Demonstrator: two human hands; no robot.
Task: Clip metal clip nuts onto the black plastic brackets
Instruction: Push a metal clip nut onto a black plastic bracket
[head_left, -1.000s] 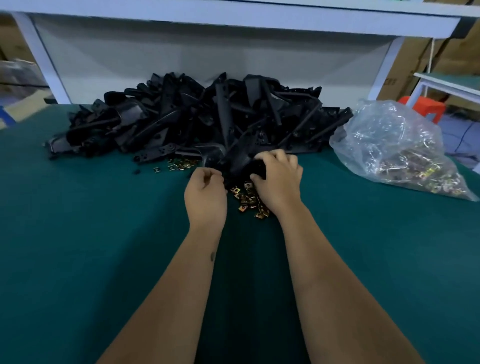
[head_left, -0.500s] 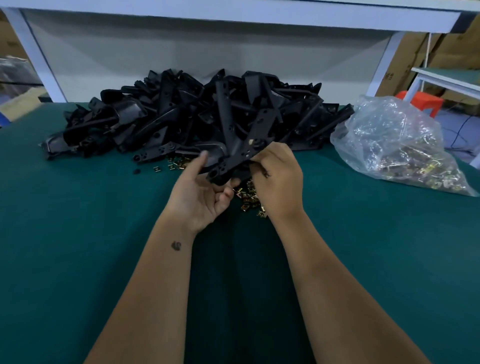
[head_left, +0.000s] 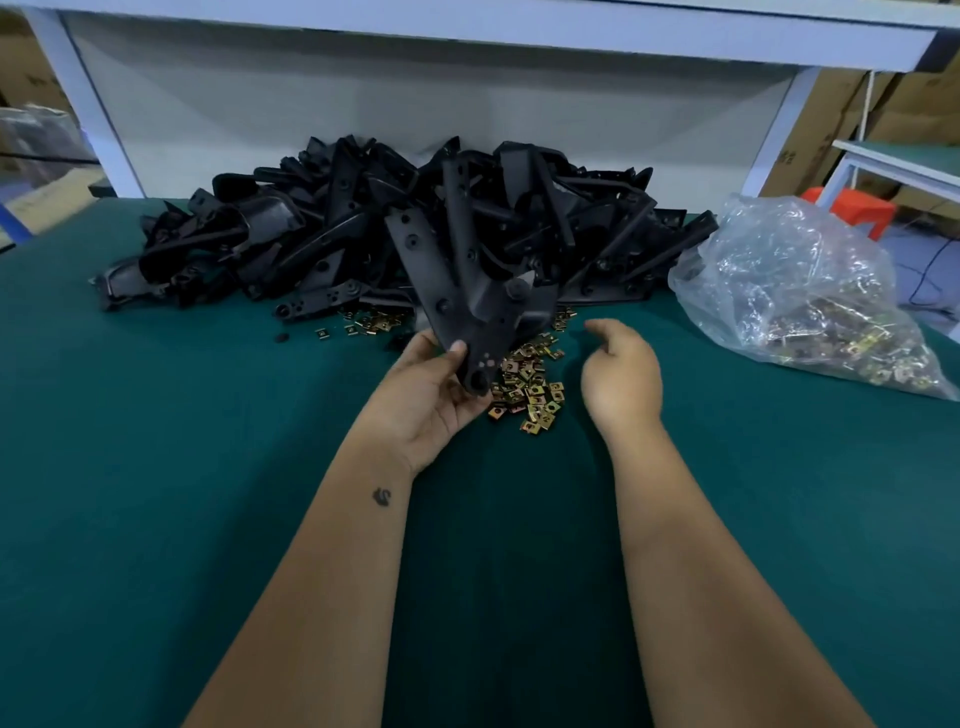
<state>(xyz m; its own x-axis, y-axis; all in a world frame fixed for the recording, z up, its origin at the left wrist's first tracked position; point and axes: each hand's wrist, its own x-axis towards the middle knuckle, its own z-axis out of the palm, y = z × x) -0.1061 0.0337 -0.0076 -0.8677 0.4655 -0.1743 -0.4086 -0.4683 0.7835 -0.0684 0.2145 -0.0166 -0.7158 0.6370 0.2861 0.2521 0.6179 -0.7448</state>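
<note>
Palm turned up, my left hand is gripping the lower end of a forked black plastic bracket, thumb curled over its face and fingers wrapped beneath, so the two arms of the piece are standing up and away from me over the near edge of the big heap of black plastic brackets. My right hand is hovering just to the right, holding nothing, fingers loosely curled and the thumb reaching toward the bracket without touching it. Between and under the two hands, a loose scatter of small brass-coloured metal clip nuts is lying on the dark green table mat, with a thinner sprinkle of the same nuts sitting further left at the foot of the heap.

To the right, a crumpled clear plastic bag is resting on the mat, and more metal clip nuts are showing through its lower half. I cannot tell whether any nut is already clipped to the held bracket.

Compared with half a second ago, the right hand is no longer pinching the bracket: it has come off it and drawn back to the right, while the left hand has raised the piece more upright, its forked arms now pointing toward the pile.
</note>
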